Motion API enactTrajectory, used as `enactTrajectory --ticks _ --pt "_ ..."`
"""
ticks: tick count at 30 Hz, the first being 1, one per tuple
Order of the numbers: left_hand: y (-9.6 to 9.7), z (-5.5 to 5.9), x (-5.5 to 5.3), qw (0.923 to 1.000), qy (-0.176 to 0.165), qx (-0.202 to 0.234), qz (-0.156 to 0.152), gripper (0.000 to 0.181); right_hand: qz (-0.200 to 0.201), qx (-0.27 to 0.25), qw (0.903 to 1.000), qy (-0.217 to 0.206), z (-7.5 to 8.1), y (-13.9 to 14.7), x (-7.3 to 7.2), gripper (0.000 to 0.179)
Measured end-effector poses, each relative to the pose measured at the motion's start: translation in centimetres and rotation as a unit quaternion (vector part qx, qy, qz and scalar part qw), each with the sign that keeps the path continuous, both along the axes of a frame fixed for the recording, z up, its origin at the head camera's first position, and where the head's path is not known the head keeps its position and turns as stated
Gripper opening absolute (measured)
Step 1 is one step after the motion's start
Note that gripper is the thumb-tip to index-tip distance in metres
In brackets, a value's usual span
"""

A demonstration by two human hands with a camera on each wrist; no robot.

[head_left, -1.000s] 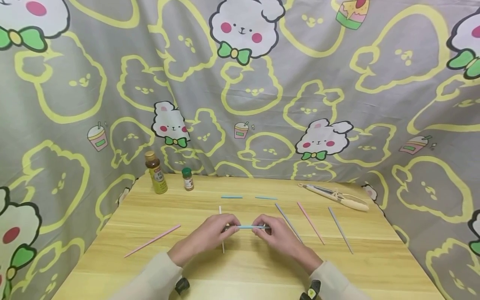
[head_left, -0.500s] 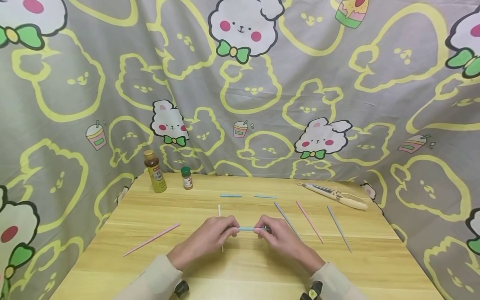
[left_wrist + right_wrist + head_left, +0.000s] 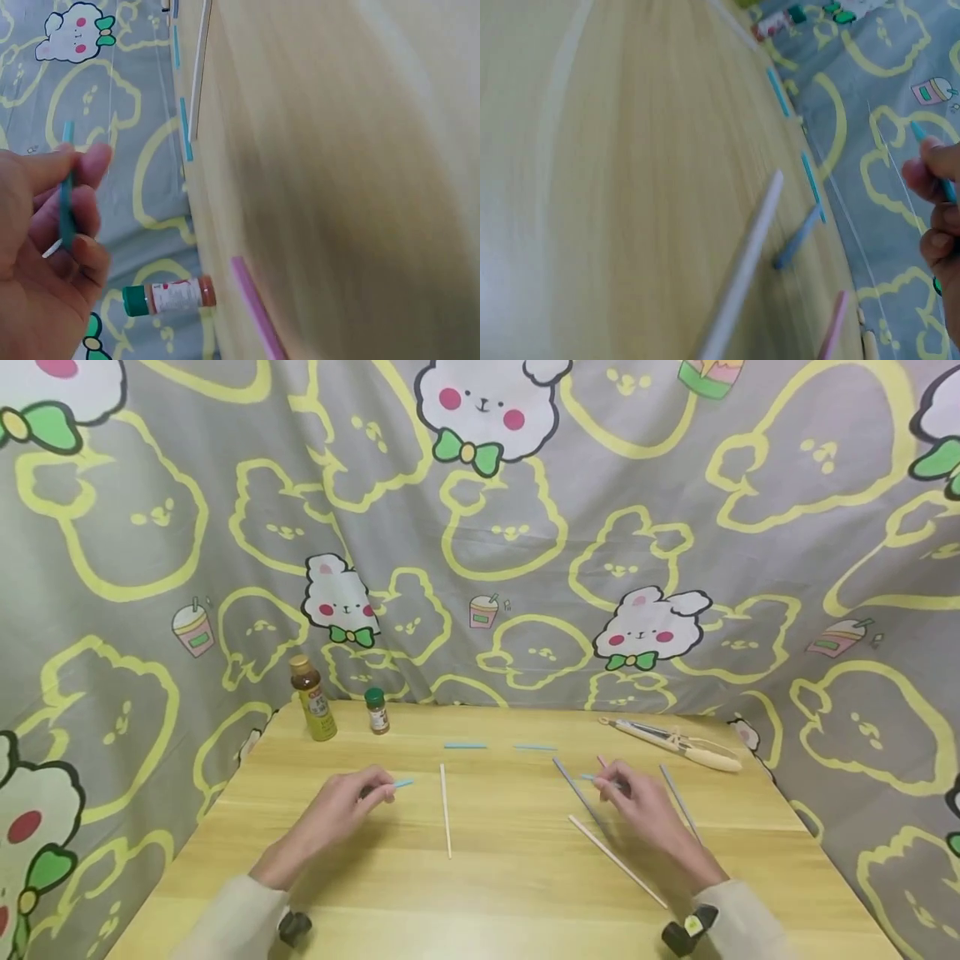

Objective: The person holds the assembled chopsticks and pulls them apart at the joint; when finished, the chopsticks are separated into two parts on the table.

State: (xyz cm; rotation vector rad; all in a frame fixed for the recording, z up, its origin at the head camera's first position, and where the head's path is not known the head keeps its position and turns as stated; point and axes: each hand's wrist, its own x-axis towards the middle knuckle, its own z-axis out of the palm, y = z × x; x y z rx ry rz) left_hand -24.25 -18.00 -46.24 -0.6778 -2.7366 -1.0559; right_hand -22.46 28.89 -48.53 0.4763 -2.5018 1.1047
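Note:
In the head view my left hand (image 3: pixel 348 802) pinches a short thin blue stick piece (image 3: pixel 403 783) whose end pokes out past the fingertips. A similar blue piece (image 3: pixel 587 777) is pinched by my right hand (image 3: pixel 636 795), farther right. Both hands are raised over the wooden table. Between them lies a white stick (image 3: pixel 446 810); another white stick (image 3: pixel 617 860) slants below the right hand. A blue-grey stick (image 3: pixel 573 789) lies just left of that hand, which largely hides a pink stick (image 3: pixel 601 761). The left wrist view shows another pink stick (image 3: pixel 259 307).
Two short blue pieces, one left (image 3: pixel 465 746) and one right (image 3: pixel 536 747), lie toward the back. Behind are a brown-and-yellow bottle (image 3: pixel 315 702), a green-capped jar (image 3: pixel 377 714) and tongs (image 3: pixel 675 745). Another blue-grey stick (image 3: pixel 678 802) lies at right. A patterned curtain (image 3: pixel 517 552) borders the table.
The blue stick that spanned both hands is now two pieces, one in each hand. My hands have moved apart, left and right, uncovering the white stick at right.

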Motion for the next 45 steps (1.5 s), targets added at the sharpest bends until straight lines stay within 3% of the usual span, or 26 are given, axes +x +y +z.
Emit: enactTrajectory --ticks 2,6,12,23,27,35,40,45 --pt "-0.5 0.3 -0.7 0.9998 0.001 -0.016 -0.009 0.008 -0.004 0.009 0.9999 -0.014 0.3 1.0 -0.7 0.004" --pt "0.0 0.3 -1.9 0.9987 -0.006 -0.042 -0.026 0.012 -0.005 0.02 0.9992 -0.034 0.5 1.2 -2.0 0.017" --pt "1.9 0.3 -3.7 0.9973 -0.039 -0.052 -0.036 0.014 -0.03 0.055 0.998 0.0 0.1 0.7 -3.7 0.016" --pt "7.2 -0.4 -8.0 0.9957 0.043 -0.062 -0.054 0.014 -0.001 0.062 0.998 -0.006 -0.5 -1.9 -7.8 0.015" --pt "8.6 -1.0 -9.4 0.9947 0.043 -0.07 -0.062 0.014 0.0 0.057 0.9979 -0.031 -0.7 -3.1 -8.8 0.013" --pt "9.8 -2.6 -10.9 0.9977 -0.01 -0.056 -0.036 0.012 0.008 0.046 0.9969 -0.062 -2.1 -4.7 -10.3 0.011" --pt "10.4 -3.6 -11.8 0.9979 -0.011 -0.056 -0.031 0.006 0.008 0.041 0.9966 -0.07 -3.2 -5.7 -11.0 0.01" --pt "10.7 -4.0 -12.1 0.9971 -0.035 -0.064 -0.022 0.004 -0.002 0.053 0.9958 -0.075 -4.0 -6.5 -11.6 0.008"
